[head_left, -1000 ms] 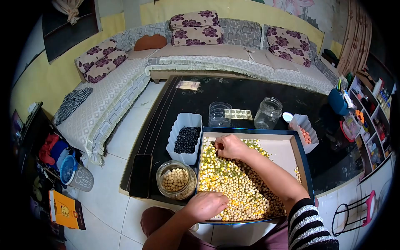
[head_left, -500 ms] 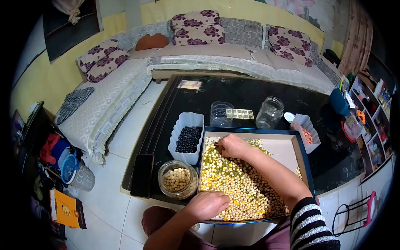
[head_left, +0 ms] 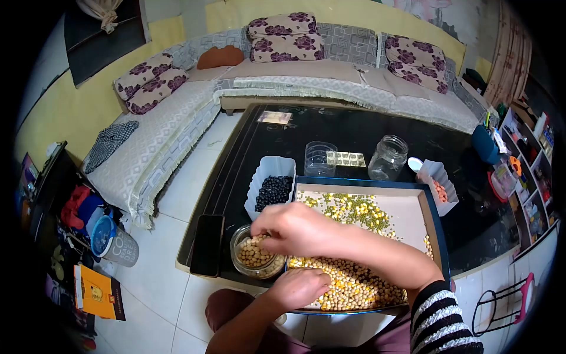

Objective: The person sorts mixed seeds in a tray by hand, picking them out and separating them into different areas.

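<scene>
My right hand [head_left: 292, 227] hangs over the mouth of a glass jar [head_left: 240, 270] partly filled with round pale beans [head_left: 253, 255]. Its fingers are bent down and pinched together; whatever they hold is hidden. At the near left corner of a shallow box [head_left: 436, 230], my left hand [head_left: 299, 289] lies with curled fingertips against the mixed beans and corn [head_left: 354, 284]. What those fingers grip, if anything, cannot be seen. Yellow corn kernels, pale beans and small green beans [head_left: 359, 212] are spread in the box, partly covered by my right forearm.
A plastic tub of black beans [head_left: 274, 192] stands behind the jar, beside a phone [head_left: 207, 245]. Beyond the box are a clear plastic container [head_left: 320, 159], an open glass jar [head_left: 388, 158], a white lid [head_left: 415, 165] and a tub of pinkish nuts [head_left: 440, 192]. A sofa [head_left: 330, 79] lines the wall.
My right hand has moved from the beans at the back left of the box to above the glass jar. My left hand stays at the near left corner. The view has shifted slightly.
</scene>
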`<move>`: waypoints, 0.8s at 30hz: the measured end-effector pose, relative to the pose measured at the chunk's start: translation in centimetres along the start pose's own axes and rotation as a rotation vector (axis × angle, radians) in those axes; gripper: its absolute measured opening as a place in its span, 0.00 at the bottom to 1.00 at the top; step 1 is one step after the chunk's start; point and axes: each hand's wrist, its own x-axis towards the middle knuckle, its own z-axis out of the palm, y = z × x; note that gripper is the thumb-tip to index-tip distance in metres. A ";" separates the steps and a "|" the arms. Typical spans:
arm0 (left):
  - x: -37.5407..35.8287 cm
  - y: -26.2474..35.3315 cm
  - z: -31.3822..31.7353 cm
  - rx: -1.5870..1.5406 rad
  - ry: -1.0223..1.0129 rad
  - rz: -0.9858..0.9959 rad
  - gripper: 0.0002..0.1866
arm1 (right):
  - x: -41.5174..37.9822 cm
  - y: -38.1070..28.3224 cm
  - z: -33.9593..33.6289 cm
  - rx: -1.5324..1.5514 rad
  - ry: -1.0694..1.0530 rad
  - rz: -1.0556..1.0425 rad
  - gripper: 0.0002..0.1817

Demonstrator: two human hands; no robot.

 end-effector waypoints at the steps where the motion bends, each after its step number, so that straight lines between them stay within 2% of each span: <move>1: 0.0 0.0 -0.1 0.006 -0.004 0.006 0.10 | -0.2 0.2 -0.5 0.004 0.073 -0.007 0.07; 2: 0.0 0.0 -0.1 0.011 -0.008 0.013 0.10 | -0.5 0.8 -1.3 -0.032 0.107 0.036 0.09; 3: -0.1 0.1 -0.1 0.008 -0.004 0.014 0.10 | -0.7 2.6 -1.7 -0.084 0.196 -0.024 0.08; 4: -0.1 0.1 -0.2 0.005 -0.014 0.002 0.10 | -1.1 3.7 -2.2 -0.122 0.209 0.121 0.06; 6: -0.1 0.2 -0.3 0.004 -0.023 -0.007 0.11 | -2.4 7.6 -2.2 -0.257 0.203 0.274 0.05; 7: 0.0 0.2 -0.3 0.005 -0.032 -0.012 0.11 | -3.0 9.1 -2.0 -0.229 0.176 0.365 0.06; 14: 0.2 0.2 -0.4 0.008 -0.061 -0.020 0.11 | -4.9 14.5 1.7 -0.314 0.079 0.442 0.08; 24: 0.0 -0.1 -0.1 -0.011 -0.004 0.015 0.10 | -4.6 14.6 1.5 -0.330 -0.023 0.407 0.05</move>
